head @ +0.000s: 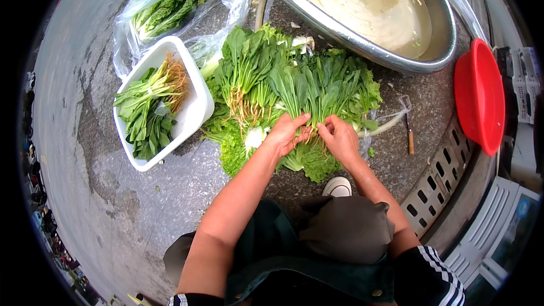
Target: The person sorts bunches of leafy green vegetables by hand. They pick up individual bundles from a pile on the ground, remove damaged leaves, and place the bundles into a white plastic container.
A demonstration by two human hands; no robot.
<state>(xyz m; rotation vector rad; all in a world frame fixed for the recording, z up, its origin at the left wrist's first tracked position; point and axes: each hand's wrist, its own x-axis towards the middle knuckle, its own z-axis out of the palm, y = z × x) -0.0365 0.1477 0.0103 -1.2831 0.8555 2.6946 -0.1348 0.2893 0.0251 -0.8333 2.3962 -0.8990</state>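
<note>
A pile of leafy spinach (248, 63) with pinkish-brown roots lies on pale-green lettuce leaves (238, 157) on the ground before me. My left hand (289, 131) has its thumb and fingers around the lower stems of some spinach plants (293, 85) at the near edge of the pile. Close beside it, my right hand (338, 136) pinches spinach stems (325, 112) just above the roots. Thin roots hang down between the two hands. The fingertips of both hands are partly hidden among the stems.
A white plastic tub (199, 93) with a tied bunch of rooted greens (148, 106) stands at left. Behind it is a clear plastic bag (238, 0) of cabbage. A steel basin (361, 42) of water, a red basin (480, 97), a wooden-handled tool (410, 142) and a slotted drain cover (437, 178) lie rightward.
</note>
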